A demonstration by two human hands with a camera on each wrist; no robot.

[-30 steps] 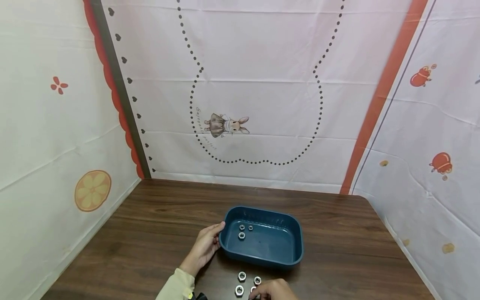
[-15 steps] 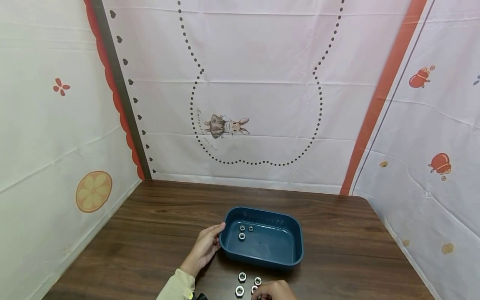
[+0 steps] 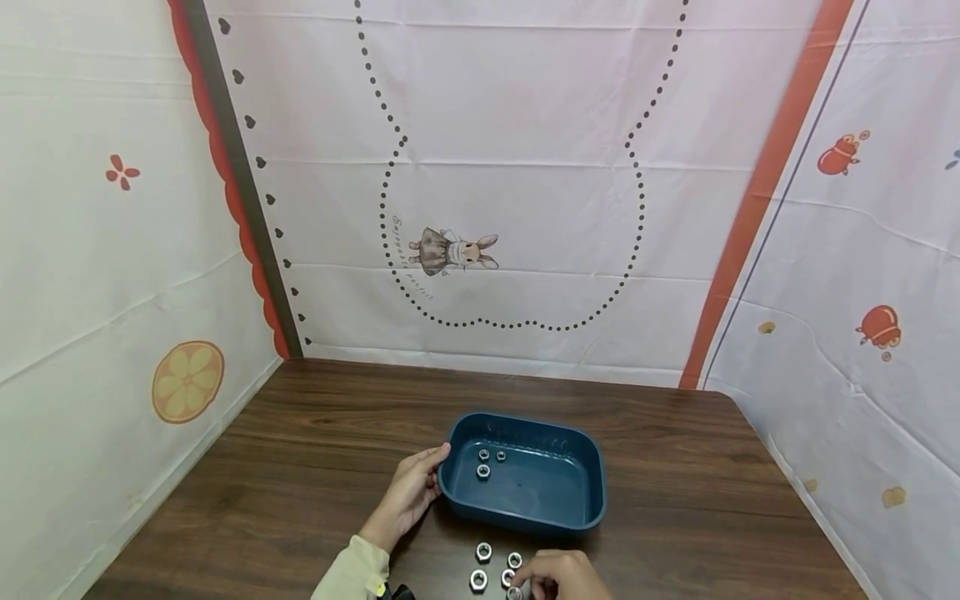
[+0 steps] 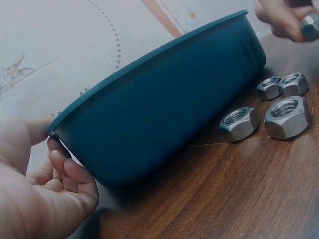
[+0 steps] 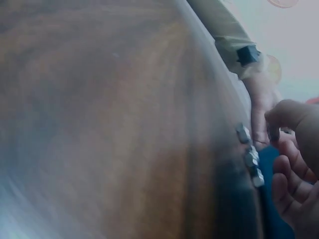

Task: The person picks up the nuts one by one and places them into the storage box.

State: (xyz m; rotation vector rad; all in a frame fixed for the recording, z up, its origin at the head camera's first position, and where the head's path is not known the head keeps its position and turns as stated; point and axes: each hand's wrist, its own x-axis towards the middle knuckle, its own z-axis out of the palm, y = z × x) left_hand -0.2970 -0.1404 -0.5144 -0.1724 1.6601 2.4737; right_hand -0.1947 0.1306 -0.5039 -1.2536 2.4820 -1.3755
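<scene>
My left hand [image 3: 408,498] grips the left end of a blue plastic bin [image 3: 517,523], thumb at the rim and curled fingers under its lip, as the left wrist view shows. Three metal hex nuts, one of them a nut [image 3: 483,472] nearer the front, lie in the bin's left part. At the bottom of the head view, my right hand [image 3: 561,573] pinches another hex nut [image 4: 310,27] between thumb and finger, raised off the table in the left wrist view. Several more nuts, among them a large nut [image 4: 287,117], rest on the table before the bin.
The dark wooden table [image 3: 315,467] carries the bin and nuts. A printed white cloth [image 3: 525,200] hangs behind and along both sides. A dark strap-like piece [image 5: 247,55] sits at the left wrist.
My right hand has drawn slightly right of the loose nuts, and a nut now shows between its fingers. The left hand and bin stay where they were.
</scene>
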